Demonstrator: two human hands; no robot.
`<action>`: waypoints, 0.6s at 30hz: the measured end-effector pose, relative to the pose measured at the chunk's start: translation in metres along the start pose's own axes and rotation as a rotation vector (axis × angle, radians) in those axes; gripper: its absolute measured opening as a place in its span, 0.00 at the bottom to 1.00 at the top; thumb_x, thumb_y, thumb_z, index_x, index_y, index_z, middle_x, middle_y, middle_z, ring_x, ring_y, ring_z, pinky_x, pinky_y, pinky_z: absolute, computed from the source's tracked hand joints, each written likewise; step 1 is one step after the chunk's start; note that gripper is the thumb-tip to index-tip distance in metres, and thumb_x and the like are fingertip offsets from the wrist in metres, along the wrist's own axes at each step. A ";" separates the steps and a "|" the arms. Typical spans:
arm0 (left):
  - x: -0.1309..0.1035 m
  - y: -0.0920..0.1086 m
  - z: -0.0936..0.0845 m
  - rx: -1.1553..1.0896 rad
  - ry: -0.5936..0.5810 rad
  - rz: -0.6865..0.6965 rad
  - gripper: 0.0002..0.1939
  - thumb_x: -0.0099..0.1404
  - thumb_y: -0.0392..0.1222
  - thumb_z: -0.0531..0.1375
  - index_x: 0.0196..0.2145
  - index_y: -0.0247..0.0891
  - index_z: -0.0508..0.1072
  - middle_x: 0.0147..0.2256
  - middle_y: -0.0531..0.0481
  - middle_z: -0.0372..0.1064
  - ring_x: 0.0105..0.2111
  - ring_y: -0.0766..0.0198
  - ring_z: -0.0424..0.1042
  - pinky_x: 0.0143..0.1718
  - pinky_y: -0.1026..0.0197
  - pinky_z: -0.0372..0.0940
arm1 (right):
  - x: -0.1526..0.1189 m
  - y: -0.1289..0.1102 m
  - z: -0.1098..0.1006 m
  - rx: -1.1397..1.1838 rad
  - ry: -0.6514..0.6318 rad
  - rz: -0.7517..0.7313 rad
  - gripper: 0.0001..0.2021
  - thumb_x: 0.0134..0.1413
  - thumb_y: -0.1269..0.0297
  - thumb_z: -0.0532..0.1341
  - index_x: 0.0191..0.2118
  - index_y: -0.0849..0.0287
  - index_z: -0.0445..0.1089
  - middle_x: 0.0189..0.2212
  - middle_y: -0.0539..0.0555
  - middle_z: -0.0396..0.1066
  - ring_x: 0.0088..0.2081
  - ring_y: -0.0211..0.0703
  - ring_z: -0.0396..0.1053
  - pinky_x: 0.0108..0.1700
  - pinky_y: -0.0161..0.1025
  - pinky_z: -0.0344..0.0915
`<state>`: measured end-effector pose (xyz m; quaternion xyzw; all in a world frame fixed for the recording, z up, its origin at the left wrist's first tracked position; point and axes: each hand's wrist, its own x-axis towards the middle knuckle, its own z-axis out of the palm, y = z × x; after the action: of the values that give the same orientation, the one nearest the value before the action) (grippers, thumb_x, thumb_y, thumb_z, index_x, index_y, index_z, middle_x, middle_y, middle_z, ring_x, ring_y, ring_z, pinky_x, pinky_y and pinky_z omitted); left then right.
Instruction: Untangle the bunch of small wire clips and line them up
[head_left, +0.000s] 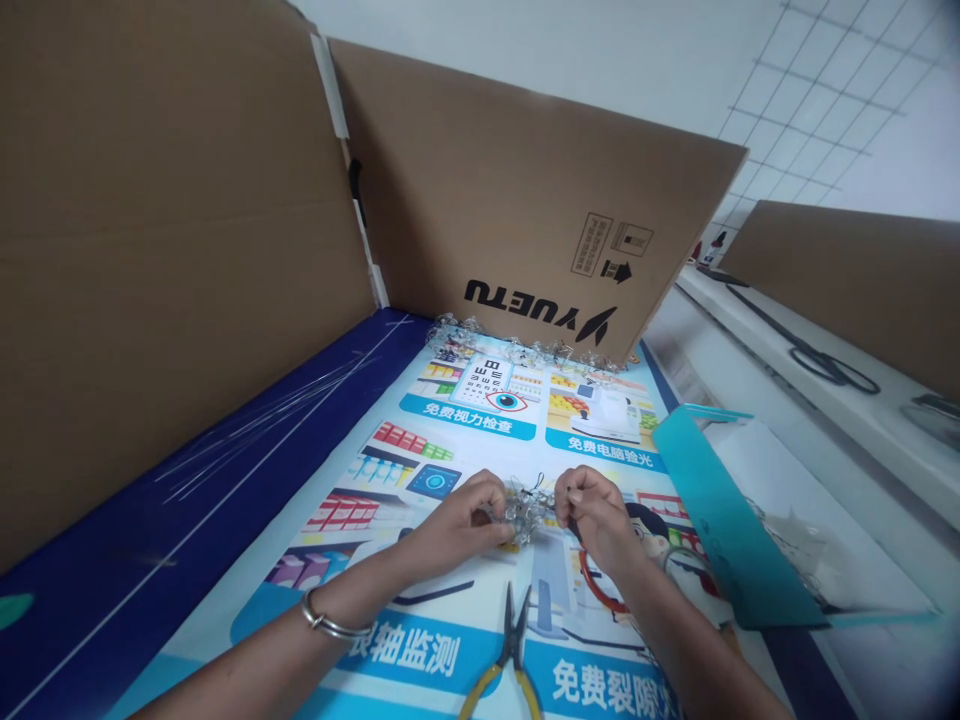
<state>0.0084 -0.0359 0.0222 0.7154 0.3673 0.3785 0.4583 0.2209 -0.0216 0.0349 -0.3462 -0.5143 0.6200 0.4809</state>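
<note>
A small tangled cluster of clear beads and thin wire [526,512] is above the printed mat. My left hand [466,520] grips its left side between thumb and fingers. On the other side, my right hand [598,512] is closed in a pinch at the cluster's right edge. What lies between those fingertips is too fine to make out. A short dark loop sticks up from the top of the cluster. Pliers with yellow handles [510,655] lie in front of both hands, jaws slightly apart and pointing away from me.
More beaded wire clusters [559,355] line the foot of the upright cardboard panel [525,180]. Loose straight wires [247,425] lie on the blue strip at left. A teal-edged open box [739,520] stands at right. Behind it, a black cable [802,345] rests on a white ledge.
</note>
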 end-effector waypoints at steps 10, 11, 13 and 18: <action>0.002 -0.006 0.011 0.100 0.251 -0.022 0.09 0.55 0.32 0.56 0.25 0.38 0.56 0.30 0.53 0.56 0.31 0.66 0.58 0.30 0.65 0.57 | -0.002 -0.002 0.003 -0.133 -0.032 -0.016 0.06 0.48 0.61 0.59 0.26 0.58 0.64 0.25 0.51 0.63 0.27 0.40 0.61 0.32 0.38 0.58; 0.002 -0.008 0.011 0.100 0.266 -0.024 0.09 0.55 0.32 0.56 0.25 0.38 0.57 0.30 0.53 0.56 0.31 0.66 0.59 0.30 0.65 0.57 | -0.002 -0.001 0.003 -0.143 -0.036 -0.024 0.07 0.48 0.61 0.59 0.26 0.58 0.64 0.25 0.51 0.63 0.27 0.40 0.61 0.32 0.38 0.58; 0.001 -0.010 0.012 0.096 0.276 -0.031 0.09 0.55 0.32 0.57 0.25 0.38 0.57 0.31 0.52 0.56 0.31 0.66 0.59 0.30 0.66 0.57 | -0.001 -0.001 0.002 -0.161 -0.044 -0.038 0.07 0.48 0.60 0.59 0.26 0.58 0.64 0.25 0.51 0.63 0.27 0.40 0.61 0.33 0.38 0.58; 0.001 -0.013 0.015 0.074 0.291 -0.033 0.09 0.54 0.32 0.57 0.25 0.38 0.57 0.31 0.52 0.57 0.32 0.66 0.60 0.29 0.66 0.57 | -0.003 -0.002 0.001 -0.217 -0.059 -0.079 0.08 0.50 0.60 0.58 0.26 0.58 0.64 0.25 0.51 0.63 0.28 0.41 0.61 0.33 0.38 0.58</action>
<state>0.0191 -0.0368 0.0057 0.6633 0.4550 0.4568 0.3798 0.2208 -0.0247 0.0366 -0.3574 -0.6055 0.5510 0.4494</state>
